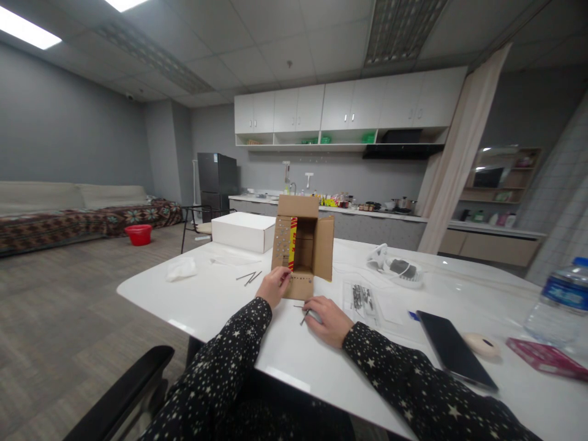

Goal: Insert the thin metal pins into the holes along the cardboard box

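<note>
While the box point(304, 245) stands open toward my camera, back from the near edge of the counter point(209, 306), its lower flap point(299, 289) points at that edge. My left hand point(274, 286) is at the flap's left side, fingertips bunched; can't tell if that grip has anything small. My right hand point(327, 320) rests near the flap's near right corner, fingers curled over a grey thing point(315, 316), thin sticks point(304, 318) at the fingertips; can't tell if that grip is closed on them. More sticks point(250, 278) lie left of the box, a bag point(362, 297) right. I'd steady the box by its wall, pinch sticks singly, wrists low so the opening shows.
</note>
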The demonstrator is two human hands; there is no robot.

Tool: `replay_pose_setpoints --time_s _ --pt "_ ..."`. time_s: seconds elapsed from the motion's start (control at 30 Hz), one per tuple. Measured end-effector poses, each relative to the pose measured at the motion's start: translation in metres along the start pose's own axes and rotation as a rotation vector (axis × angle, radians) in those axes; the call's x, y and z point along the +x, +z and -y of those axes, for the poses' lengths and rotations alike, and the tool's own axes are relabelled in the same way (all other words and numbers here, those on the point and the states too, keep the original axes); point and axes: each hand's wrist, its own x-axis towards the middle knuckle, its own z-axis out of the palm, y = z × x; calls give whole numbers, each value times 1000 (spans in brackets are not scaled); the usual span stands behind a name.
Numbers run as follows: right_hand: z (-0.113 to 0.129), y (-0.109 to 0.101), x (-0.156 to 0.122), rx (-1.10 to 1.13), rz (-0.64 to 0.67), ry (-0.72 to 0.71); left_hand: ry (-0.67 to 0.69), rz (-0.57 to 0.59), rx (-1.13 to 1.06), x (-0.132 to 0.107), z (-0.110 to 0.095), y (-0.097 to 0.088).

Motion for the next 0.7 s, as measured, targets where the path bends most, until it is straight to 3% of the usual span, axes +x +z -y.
replay_pose_setpoints --time_s 0.53,0.7 --pt "3 -3 0 14 11 17 27 20 123 2 7 3" --pt "3 -3 1 13 22 19 93 4 204 1 11 4"
